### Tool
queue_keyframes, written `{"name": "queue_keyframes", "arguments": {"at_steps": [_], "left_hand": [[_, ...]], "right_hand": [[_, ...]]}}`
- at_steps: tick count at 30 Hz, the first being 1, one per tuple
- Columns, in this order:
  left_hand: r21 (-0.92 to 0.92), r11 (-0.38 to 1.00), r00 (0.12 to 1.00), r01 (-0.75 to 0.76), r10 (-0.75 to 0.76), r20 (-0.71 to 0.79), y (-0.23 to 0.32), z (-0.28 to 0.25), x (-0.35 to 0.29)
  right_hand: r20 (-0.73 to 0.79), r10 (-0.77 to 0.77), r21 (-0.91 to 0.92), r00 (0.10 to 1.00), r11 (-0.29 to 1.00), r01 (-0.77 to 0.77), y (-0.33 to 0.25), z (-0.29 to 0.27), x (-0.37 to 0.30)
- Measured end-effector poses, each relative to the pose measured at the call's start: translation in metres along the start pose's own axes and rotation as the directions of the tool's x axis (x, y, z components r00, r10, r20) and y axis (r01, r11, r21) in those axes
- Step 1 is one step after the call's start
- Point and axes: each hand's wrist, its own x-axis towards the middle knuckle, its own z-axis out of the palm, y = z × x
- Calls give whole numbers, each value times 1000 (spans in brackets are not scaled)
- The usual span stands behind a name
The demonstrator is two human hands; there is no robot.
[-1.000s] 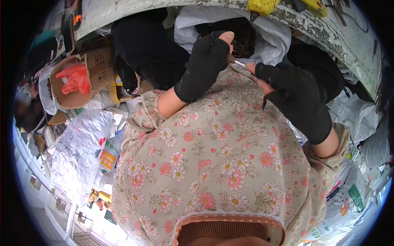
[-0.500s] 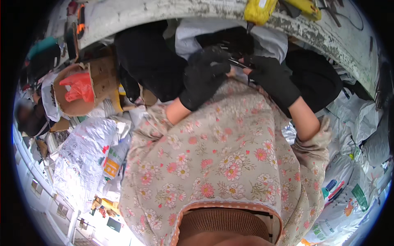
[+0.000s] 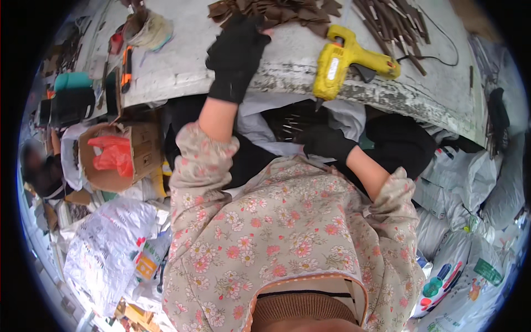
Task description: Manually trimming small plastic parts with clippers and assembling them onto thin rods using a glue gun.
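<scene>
My left hand (image 3: 237, 55), in a black glove with a bare fingertip showing, reaches over the worktable to the near edge of a pile of flat brown pieces (image 3: 293, 10). Its other fingers are dark against the pile, and whether they grip a piece cannot be seen. Lower down, my right hand (image 3: 330, 143), also black-gloved, is closed at the right side of an open white bag (image 3: 254, 119) in front of my lap. What its fingers hold, if anything, is hidden. Inside the bag lie several thin dark sticks with silvery parts (image 3: 289, 127).
A yellow glue gun (image 3: 337, 61) lies at the worn edge of the white table (image 3: 182, 66). Brown sticks (image 3: 390, 25) are heaped beyond it. An orange cutter (image 3: 126, 69) lies at left. Below stands a cardboard box (image 3: 145, 155) holding a red plastic bag (image 3: 113, 153). Stuffed plastic sacks (image 3: 110, 249) flank me.
My hands have parted from holding a thin dark item together over my lap. The left has gone forward to the brown pile; the right has lowered beside the bag. More tabletop shows.
</scene>
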Motion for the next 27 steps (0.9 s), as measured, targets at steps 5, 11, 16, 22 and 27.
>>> {"name": "queue_keyframes", "arguments": {"at_steps": [5, 11, 16, 22, 27], "left_hand": [[202, 967, 987, -156, 157, 12, -48, 37, 16], [32, 985, 971, 171, -174, 162, 16, 4, -13], [65, 997, 979, -47, 33, 199, 14, 0, -53], [-131, 984, 961, 122, -84, 264, 9, -3, -63], [-487, 707, 859, 513, -426, 285, 41, -13, -81]], "right_hand": [[115, 349, 623, 930, 704, -341, -46, -150, -17], [-606, 465, -13, 645, 805, -593, 75, -232, 8], [-476, 703, -262, 529, 460, -848, 65, -261, 62], [-541, 661, -320, 520, 410, -854, 67, -264, 44], [-689, 568, 449, 450, 822, -350, 114, -279, -82]]}}
